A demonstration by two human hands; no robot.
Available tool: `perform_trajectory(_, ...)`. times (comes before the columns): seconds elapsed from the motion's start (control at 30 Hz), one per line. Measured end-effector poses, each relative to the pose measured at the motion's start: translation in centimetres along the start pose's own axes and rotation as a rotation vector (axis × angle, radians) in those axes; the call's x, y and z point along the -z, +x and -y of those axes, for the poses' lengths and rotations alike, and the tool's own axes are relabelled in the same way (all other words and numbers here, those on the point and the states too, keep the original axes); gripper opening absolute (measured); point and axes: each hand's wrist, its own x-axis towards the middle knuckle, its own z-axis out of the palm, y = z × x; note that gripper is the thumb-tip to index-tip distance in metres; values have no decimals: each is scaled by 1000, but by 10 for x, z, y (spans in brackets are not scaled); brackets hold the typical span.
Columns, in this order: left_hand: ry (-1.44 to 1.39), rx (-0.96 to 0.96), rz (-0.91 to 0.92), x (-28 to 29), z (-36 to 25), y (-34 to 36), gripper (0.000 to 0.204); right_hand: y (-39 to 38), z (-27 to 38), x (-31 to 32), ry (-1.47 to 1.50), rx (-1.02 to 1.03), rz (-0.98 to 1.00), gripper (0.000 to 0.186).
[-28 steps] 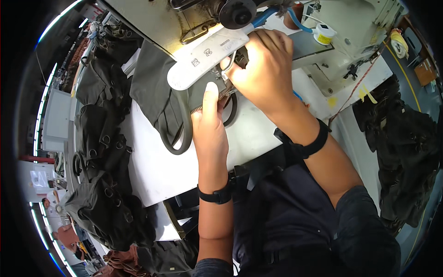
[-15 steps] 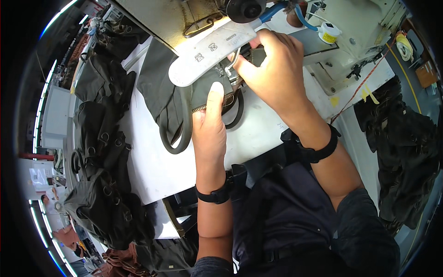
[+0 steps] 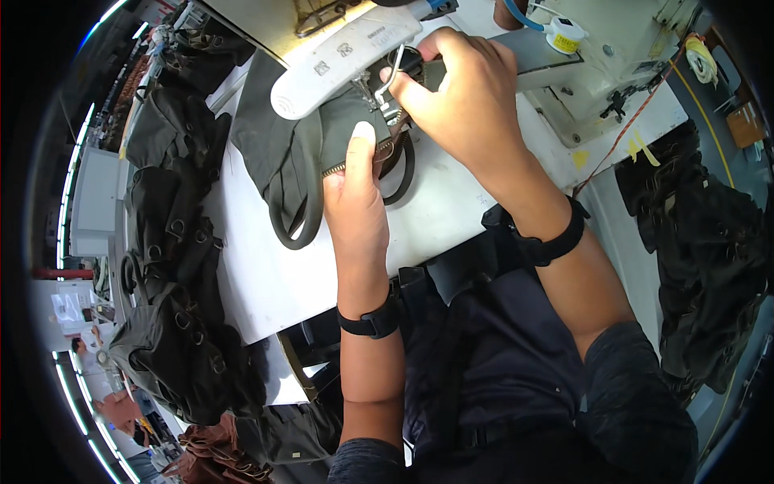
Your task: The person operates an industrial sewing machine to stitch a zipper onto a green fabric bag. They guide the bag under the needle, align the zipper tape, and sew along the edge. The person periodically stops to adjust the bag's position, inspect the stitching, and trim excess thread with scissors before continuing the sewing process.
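A dark green fabric bag (image 3: 270, 145) lies on the white table under the sewing machine's presser foot (image 3: 385, 101). Its tube-like handle (image 3: 302, 230) loops toward me, and a brass-toothed zipper (image 3: 334, 170) runs along the near edge. My left hand (image 3: 356, 202) grips that edge, thumb flat on top and fingers hidden beneath. To the right of the presser foot, my right hand (image 3: 472, 105) is curled, thumb and index finger closing on dark bag material beside a bent metal bar (image 3: 393, 71). Its other fingertips are hidden.
A white lamp bar (image 3: 334, 64) hangs low over the bag. Dark bags with metal rings (image 3: 169, 234) are piled along the left; more dark pieces (image 3: 701, 258) hang at the right. A red-striped cord (image 3: 625, 129) crosses the machine's right side. Brown material (image 3: 218, 452) lies lower left.
The whole view has shifted a little, so machine, bag and hands all sit higher in it. Both hands keep nearly the same hold on the bag beside the presser foot.
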Motion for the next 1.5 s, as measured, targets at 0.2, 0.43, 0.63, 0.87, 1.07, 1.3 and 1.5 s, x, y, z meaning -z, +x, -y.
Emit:
perform_trajectory(0.2,-2,81,1,1,-2,-15,33,1,2,2,2,14,-18,32)
perform_trajectory(0.43,822,-277,-119,-12,-54,-79,10,-1,0,2,-24,24,-40,33)
perform_trajectory(0.63,1072,-282,-23,-9,-57,-17,18,0,1,1,-17,26,-14,34)
perform_trajectory(0.87,764,-173,94,10,-57,1,12,0,0,2,-17,43,-22,34)
perform_trajectory(1.07,1113,-216,-24,11,-63,23,19,-3,-1,2,-29,36,-22,34)
perform_trajectory(1.3,1234,-274,-99,12,-67,11,15,-3,2,3,-30,45,-20,34)
perform_trajectory(1.5,1306,-864,92,9,-54,-8,51,-1,1,5,-25,43,4,33)
